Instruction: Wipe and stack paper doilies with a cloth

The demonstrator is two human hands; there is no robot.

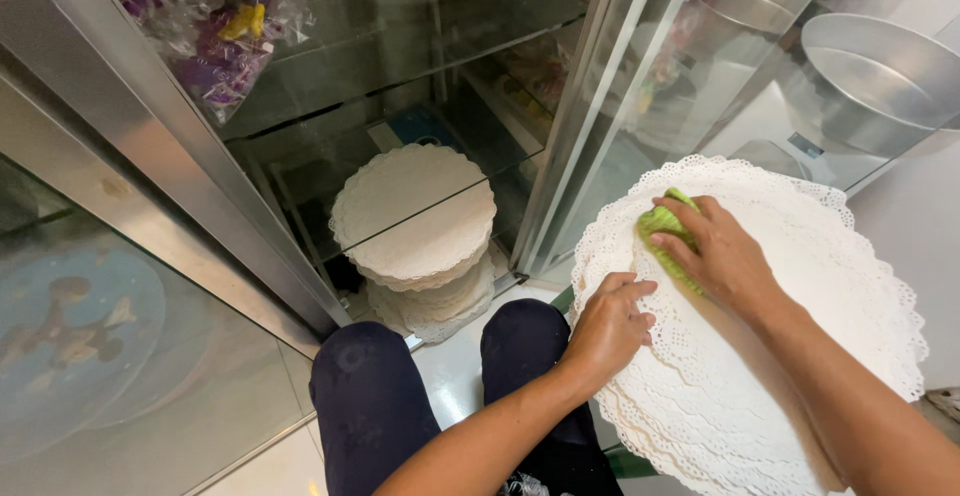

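Wiping with a green cloth point(668, 231) pinched under the right hand point(722, 256) fingers, the left hand point(608, 324) lies flat, fingers spread, on the doily stack point(800, 286) edge. Thin lace beneath the fingertips could likely snag or slide off the stack.

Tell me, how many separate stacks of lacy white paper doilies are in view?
2. One large stack lies under both hands, the right hand pressing a green cloth on it. A smaller stack sits inside the glass cabinet. Others may be hidden.
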